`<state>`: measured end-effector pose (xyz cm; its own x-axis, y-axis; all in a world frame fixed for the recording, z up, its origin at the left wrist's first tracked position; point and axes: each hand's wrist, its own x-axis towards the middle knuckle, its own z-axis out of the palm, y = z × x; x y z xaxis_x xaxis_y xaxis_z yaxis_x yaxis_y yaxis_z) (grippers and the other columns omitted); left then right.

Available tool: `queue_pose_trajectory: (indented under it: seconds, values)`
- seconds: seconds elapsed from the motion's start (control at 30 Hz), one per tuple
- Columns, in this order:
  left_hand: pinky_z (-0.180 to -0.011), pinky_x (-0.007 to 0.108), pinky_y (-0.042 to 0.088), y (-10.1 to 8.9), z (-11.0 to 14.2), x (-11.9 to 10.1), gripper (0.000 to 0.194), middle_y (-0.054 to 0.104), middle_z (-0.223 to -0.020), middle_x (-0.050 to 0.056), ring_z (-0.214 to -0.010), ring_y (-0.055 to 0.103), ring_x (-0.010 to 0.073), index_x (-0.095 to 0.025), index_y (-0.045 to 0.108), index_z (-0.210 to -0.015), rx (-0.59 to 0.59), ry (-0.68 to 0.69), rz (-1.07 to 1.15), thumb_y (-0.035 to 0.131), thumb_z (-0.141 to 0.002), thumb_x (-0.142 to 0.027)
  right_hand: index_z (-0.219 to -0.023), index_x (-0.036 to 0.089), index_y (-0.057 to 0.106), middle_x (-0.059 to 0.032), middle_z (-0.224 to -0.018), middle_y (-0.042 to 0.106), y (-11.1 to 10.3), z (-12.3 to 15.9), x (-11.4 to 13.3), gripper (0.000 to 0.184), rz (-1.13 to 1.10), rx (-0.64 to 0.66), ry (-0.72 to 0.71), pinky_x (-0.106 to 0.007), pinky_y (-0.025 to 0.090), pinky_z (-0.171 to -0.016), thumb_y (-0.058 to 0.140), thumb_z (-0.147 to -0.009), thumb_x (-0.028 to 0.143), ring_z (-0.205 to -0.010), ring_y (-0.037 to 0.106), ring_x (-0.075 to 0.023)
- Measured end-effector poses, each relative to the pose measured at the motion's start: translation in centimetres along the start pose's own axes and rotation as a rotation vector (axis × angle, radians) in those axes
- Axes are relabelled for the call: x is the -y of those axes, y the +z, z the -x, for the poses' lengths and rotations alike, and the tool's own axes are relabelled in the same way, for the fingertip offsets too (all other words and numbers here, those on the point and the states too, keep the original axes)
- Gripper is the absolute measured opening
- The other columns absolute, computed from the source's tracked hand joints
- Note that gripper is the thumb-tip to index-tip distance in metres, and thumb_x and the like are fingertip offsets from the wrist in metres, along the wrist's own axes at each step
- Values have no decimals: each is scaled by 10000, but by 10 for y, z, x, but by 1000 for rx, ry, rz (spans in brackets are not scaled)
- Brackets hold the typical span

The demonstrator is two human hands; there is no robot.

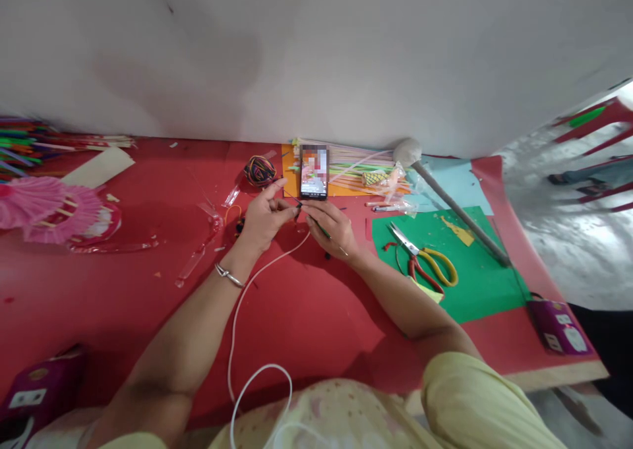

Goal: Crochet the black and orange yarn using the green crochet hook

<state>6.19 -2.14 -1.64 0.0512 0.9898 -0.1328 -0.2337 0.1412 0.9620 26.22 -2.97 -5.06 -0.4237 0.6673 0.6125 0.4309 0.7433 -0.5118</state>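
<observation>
My left hand (pixel 264 217) and my right hand (pixel 332 228) meet over the red table (pixel 306 310), just in front of a phone (pixel 314 171) propped against the wall. Both hands pinch a thin dark green strip (pixel 316 223) that runs between their fingertips and out under the right hand. The fingers of each hand are pressed together on it. A silver bangle (pixel 228 275) sits on my left wrist. A white cable (pixel 242 304) runs from the phone area down toward my body.
A green sheet (pixel 475 284) at right carries yellow-handled scissors (pixel 435 264) and red pliers (pixel 420 274). Coloured straws (pixel 361 165), an orange sheet (pixel 289 165) and a bundle of coloured bands (pixel 260 170) lie by the wall. Pink paper fans (pixel 49 208) lie at left. Purple boxes (pixel 558 327) sit at the table's corners.
</observation>
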Motion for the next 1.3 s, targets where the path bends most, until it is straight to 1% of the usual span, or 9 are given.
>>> queue_pose_trajectory:
  seconds: [0.13, 0.27, 0.4, 0.57, 0.63, 0.9, 0.97, 1.1, 1.3]
  values:
    - [-447, 210, 240, 0, 1, 0, 879, 628, -645, -57, -475, 400, 58, -200, 613, -1476, 5, -48, 43, 906, -647, -201, -1393, 248, 666, -165, -1374, 733, 1, 1, 1, 372, 32, -20, -47, -487, 598, -1117, 534, -1046, 220, -1313, 700, -262]
    - [-426, 218, 179, -1, 1, 1, 902, 587, -630, -73, -438, 314, 41, -244, 618, -1473, 22, -97, 97, 931, -628, -225, -1381, 256, 669, -157, -1376, 736, 3, 1, 1, 362, 59, -4, -30, -505, 596, -1119, 516, -1053, 234, -1318, 698, -264]
    - [-428, 221, 190, 0, 1, 2, 897, 598, -638, -64, -458, 337, 46, -233, 620, -1473, 5, -60, 89, 937, -634, -218, -1398, 257, 649, -155, -1369, 738, 4, 0, 3, 374, 88, -25, -43, -497, 603, -1101, 515, -1052, 213, -1302, 706, -265]
    - [-424, 221, 198, 0, 1, 3, 920, 590, -635, -66, -467, 353, 47, -206, 618, -1479, 6, -54, 85, 951, -621, -230, -1486, 233, 565, -181, -1340, 731, 5, -1, 2, 497, 107, -115, -195, -463, 621, -1057, 575, -1006, 107, -1287, 704, -265]
    - [-424, 218, 193, -1, 0, 4, 938, 586, -635, -70, -463, 346, 43, -208, 619, -1482, 15, -65, 89, 958, -608, -238, -1498, 228, 552, -184, -1333, 727, 5, -1, 1, 518, 105, -128, -223, -461, 624, -1048, 590, -998, 96, -1286, 702, -266]
    - [-434, 207, 204, -3, -1, 3, 1013, 602, -637, -79, -457, 366, 37, -212, 584, -1525, 46, -74, 101, 976, -593, -266, -1489, 258, 578, -168, -1364, 718, 5, 1, -1, 474, 76, -110, -183, -490, 622, -1063, 571, -1027, 149, -1288, 706, -271]
    - [-432, 205, 193, -3, -1, 2, 1039, 606, -629, -79, -449, 363, 34, -207, 583, -1525, 57, -92, 123, 991, -572, -267, -1497, 256, 570, -171, -1365, 717, 4, 1, -2, 485, 76, -109, -196, -492, 626, -1052, 576, -1024, 146, -1286, 706, -274]
    - [-422, 202, 144, -4, -1, 0, 1062, 605, -609, -84, -409, 320, 19, -210, 597, -1503, 93, -172, 205, 1015, -528, -257, -1504, 257, 560, -172, -1369, 721, 3, 1, -2, 493, 76, -86, -208, -510, 619, -1048, 576, -1023, 150, -1295, 701, -285]
    - [-406, 185, 131, -8, -1, -4, 983, 603, -582, -83, -375, 300, 9, -192, 619, -1447, 171, -250, 259, 1008, -544, -239, -1539, 257, 531, -175, -1357, 734, -1, -1, -1, 546, 75, -86, -253, -500, 621, -1021, 609, -1010, 147, -1273, 709, -283]
